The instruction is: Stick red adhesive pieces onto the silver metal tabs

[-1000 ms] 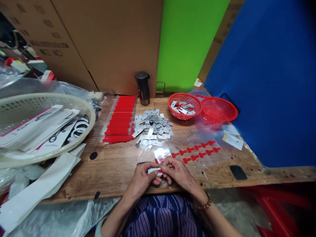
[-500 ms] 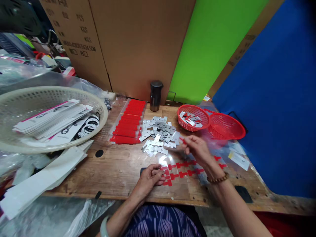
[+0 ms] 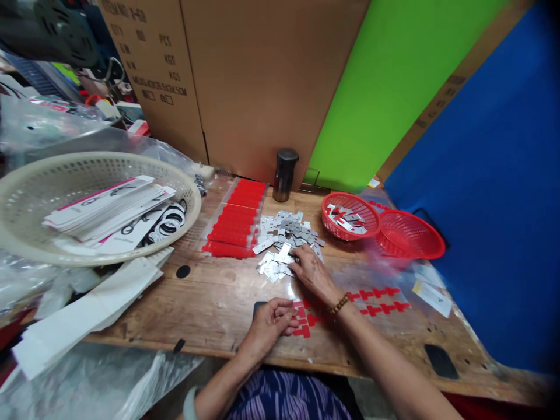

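Observation:
My right hand (image 3: 312,273) reaches over the loose pile of small flat metal plates (image 3: 292,228). Its thumb and fingertips are apart and touch plates at the pile's near edge, around one pale plate (image 3: 284,254). Nearer to me, my left hand (image 3: 270,325) rests with loosely bent fingers at the left end of a clear sheet of red T-shaped stickers (image 3: 380,293). A gap shows between its thumb and fingers. My right wrist and forearm hide the middle of that sheet. Plates with red bits on them lie in the red basket (image 3: 350,232).
Behind the left side of the pile lie stacked red sticker sheets (image 3: 236,219). A dark flask (image 3: 285,175) stands by the cardboard (image 3: 262,76). Another red basket (image 3: 411,233) is at right. A large cream basket (image 3: 100,254) with printed cards fills the left.
My right hand has moved left from beside the red basket, where it held a small blurred piece with red on it, to the plate pile. My left hand has barely moved. The view has shifted slightly.

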`<state>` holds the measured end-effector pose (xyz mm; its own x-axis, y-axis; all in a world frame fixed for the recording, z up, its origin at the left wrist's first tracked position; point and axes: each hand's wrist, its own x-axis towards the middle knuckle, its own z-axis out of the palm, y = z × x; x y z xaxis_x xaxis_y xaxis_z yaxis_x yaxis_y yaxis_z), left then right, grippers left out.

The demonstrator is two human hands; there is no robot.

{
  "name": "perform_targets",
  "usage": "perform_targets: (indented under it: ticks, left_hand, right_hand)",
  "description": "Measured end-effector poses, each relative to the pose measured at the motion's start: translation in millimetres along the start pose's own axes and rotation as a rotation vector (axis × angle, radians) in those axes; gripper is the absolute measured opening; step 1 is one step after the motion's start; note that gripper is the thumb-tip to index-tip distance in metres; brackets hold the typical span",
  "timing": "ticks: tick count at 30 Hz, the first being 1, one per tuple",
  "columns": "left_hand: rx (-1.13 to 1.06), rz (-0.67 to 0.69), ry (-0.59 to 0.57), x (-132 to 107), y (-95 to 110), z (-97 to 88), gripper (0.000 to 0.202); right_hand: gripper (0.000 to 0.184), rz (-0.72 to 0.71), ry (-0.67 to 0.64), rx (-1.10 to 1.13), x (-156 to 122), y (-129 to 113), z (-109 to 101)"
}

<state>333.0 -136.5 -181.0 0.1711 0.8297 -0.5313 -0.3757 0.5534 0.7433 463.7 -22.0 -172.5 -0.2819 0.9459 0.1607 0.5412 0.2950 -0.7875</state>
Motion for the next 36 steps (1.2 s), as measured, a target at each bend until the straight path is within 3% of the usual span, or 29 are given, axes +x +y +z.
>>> perform_targets:
  ticks: [10,15,21,27,32,36]
  left_hand:
    - [0.015,0.01,-0.004,-0.2,-1.7,-1.4,0.045]
    - [-0.12,-0.026,0.055,0.4,10.4,1.5,0.036]
    - [-0.13,-0.037,-0.009,0.9,24.0,6.5,0.024]
    - [-0.058,-0.081,-0.007,-5.2,24.1,15.7,0.024]
    - [0.027,-0.068,-0.004,-10.9,22.1,19.1,0.027]
    - [0.069,-0.079,-0.05,-12.1,19.1,18.5,0.03]
  right_hand:
    - [0.013,-0.046,-0.007,-0.104,-6.9,-2.6,0.7]
    - [0.015,-0.147,0.056,-0.08,-46.6,-12.5,-11.2]
    - [0.019,-0.241,0.048,-0.062,-96.7,-13.1,-14.4]
    - [0.025,-0.112,0.098,0.005,-117.2,-13.5,-24.3]
    - [0.022,-0.059,-0.038,0.068,-123.5,-15.6,-38.3]
    - [0.016,-0.033,-0.068,0.111,-125.1,-18.3,-43.4]
